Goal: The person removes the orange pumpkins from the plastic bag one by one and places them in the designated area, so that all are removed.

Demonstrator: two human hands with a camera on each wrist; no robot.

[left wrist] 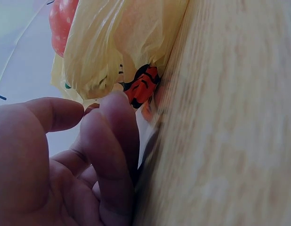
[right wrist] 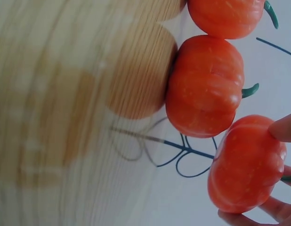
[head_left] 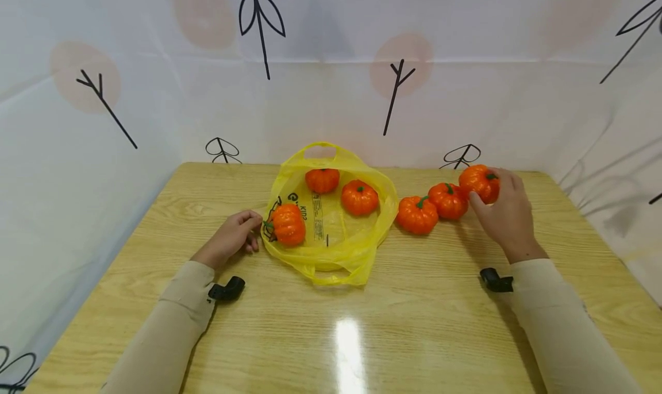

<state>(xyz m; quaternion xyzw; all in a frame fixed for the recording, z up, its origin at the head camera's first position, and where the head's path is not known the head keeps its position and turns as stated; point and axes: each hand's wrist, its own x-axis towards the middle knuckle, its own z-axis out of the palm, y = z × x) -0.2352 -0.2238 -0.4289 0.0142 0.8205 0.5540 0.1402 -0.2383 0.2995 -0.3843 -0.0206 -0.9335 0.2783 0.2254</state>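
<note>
A yellow plastic bag [head_left: 336,262] lies spread open on the table, with three small orange toy pumpkins inside: one at the left [head_left: 289,225], one at the back [head_left: 322,180] and one at the right [head_left: 359,197]. My left hand [head_left: 234,236] pinches the bag's left rim between thumb and fingertips, close to a green stem. To the right of the bag, my right hand [head_left: 505,213] grips another pumpkin [head_left: 477,182], thumb and fingers around its sides. In the right wrist view this pumpkin [right wrist: 246,165] is tilted, clear of the tabletop and right beside its neighbour [right wrist: 206,87].
Two pumpkins stand in a row between bag and right hand, one [head_left: 416,215] against the bag's right edge, the other [head_left: 448,201] beside it. A patterned white cloth [head_left: 331,107] hangs behind the wooden table [head_left: 414,325]. Black wrist mounts [head_left: 227,289] jut inward from both sleeves.
</note>
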